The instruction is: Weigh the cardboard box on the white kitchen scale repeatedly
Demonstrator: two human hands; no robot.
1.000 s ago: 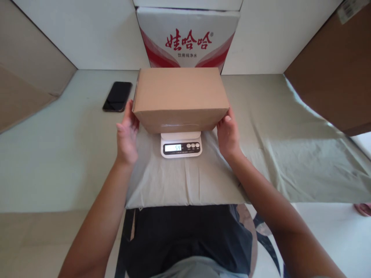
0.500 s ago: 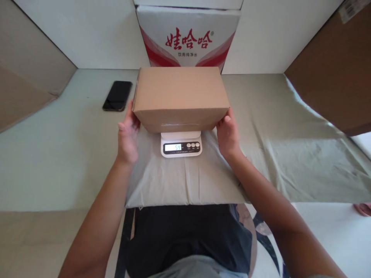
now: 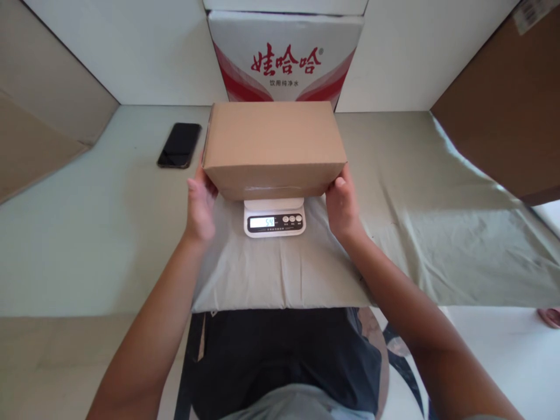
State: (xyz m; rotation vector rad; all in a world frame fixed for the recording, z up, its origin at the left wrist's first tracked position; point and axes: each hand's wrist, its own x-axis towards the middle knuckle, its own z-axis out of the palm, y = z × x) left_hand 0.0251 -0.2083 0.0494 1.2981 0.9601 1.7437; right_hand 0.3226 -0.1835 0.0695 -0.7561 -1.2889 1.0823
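Note:
A plain brown cardboard box (image 3: 273, 137) rests on a small white kitchen scale (image 3: 274, 223) whose display reads 54. The scale stands on a grey-green cloth (image 3: 437, 233) spread over the table. My left hand (image 3: 200, 207) presses against the box's lower left end, fingers reaching up along its side. At the lower right end, my right hand (image 3: 343, 207) is against the box in the same way, thumb on the front corner. The box hides most of the scale's platform.
A black phone (image 3: 179, 145) lies face up to the left of the box. Behind it a red-and-white printed carton (image 3: 284, 58) leans on the white wall. Brown cardboard sheets stand at the far left (image 3: 35, 128) and far right (image 3: 503, 116).
My left hand has shifted right and closed in on the box's left end. The box, the scale reading and my right hand stay as they were.

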